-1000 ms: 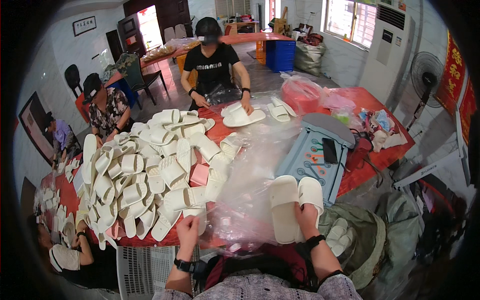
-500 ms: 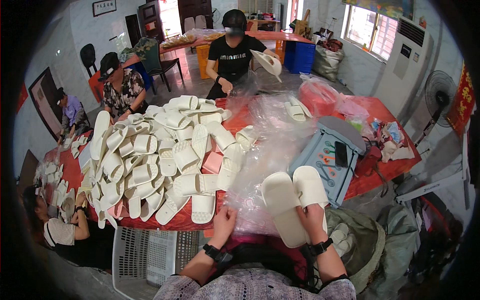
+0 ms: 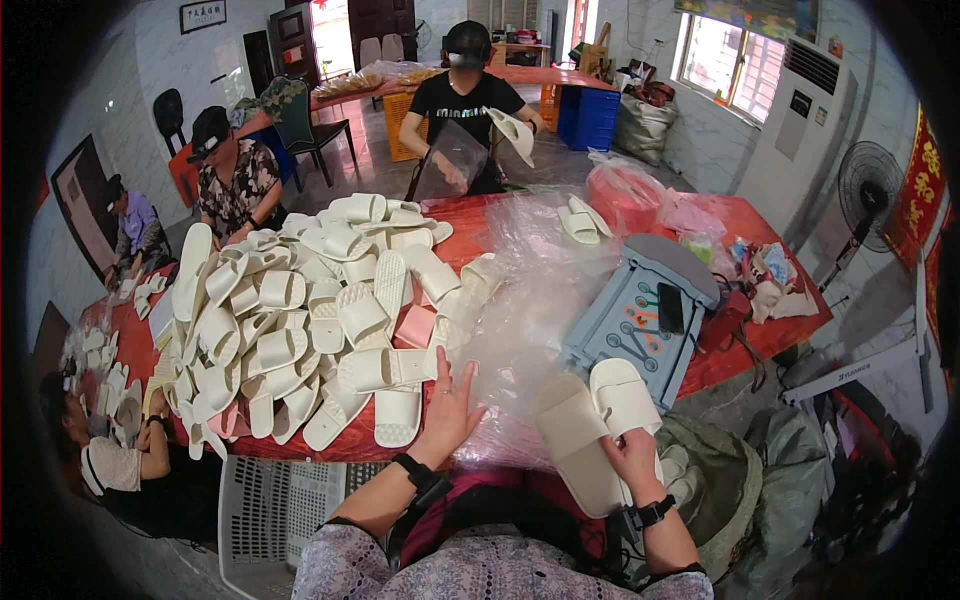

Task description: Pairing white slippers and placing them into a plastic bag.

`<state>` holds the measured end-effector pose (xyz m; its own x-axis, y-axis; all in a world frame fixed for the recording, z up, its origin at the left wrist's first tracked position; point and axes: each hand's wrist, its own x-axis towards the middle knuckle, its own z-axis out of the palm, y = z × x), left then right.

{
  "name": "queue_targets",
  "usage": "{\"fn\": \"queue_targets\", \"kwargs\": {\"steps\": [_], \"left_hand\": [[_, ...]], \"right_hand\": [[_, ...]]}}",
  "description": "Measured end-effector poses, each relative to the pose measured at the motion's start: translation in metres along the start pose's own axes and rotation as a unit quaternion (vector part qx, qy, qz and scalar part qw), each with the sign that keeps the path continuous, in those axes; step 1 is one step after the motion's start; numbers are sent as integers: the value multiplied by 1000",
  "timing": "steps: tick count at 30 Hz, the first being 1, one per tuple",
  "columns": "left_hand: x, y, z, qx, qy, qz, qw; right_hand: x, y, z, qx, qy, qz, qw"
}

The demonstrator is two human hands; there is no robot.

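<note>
In my right hand is a pair of cream slippers, held side by side near the table's front edge; the thumb and fingers grip them at the straps. My left hand is raised with its fingers spread and nothing in it. It is at the near edge of the clear plastic bags, which spread over the middle of the table; whether it touches them I cannot tell. Just left of that hand rises a large heap of cream slippers, with a pink slipper among them.
A grey-blue plastic case with a phone lies on the red table. Below the front edge stand a grey crate and an open sack with slippers inside. Across the table a person handles a bag and slippers.
My left hand has opened from a closed pose and reached slightly forward. The slippers in my right hand have shifted a little right and down. The person opposite has raised a clear bag.
</note>
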<state>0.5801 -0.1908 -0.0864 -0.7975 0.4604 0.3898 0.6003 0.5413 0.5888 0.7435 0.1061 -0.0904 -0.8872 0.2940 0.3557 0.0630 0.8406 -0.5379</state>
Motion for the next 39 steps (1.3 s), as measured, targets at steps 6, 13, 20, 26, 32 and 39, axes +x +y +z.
{"fn": "queue_targets", "kwargs": {"steps": [6, 13, 20, 26, 32, 39], "left_hand": [[0, -1, -18, 271, -55, 55, 959], [-10, -82, 34, 243, -141, 151, 948], [-14, -25, 31, 154, -203, -21, 967], [3, -11, 52, 54, -130, -35, 989], [11, -25, 73, -94, -201, 6, 975], [14, -28, 57, -100, -304, -45, 946]], "right_hand": [[-3, -4, 1, -5, -8, 34, 999], [-3, -14, 4, 34, -11, -10, 999], [-8, -28, -19, 62, -110, -38, 991], [3, -59, -24, 163, -132, -114, 971], [13, -41, -3, 111, -168, -122, 972], [17, 7, 19, 19, -113, 37, 993]]}}
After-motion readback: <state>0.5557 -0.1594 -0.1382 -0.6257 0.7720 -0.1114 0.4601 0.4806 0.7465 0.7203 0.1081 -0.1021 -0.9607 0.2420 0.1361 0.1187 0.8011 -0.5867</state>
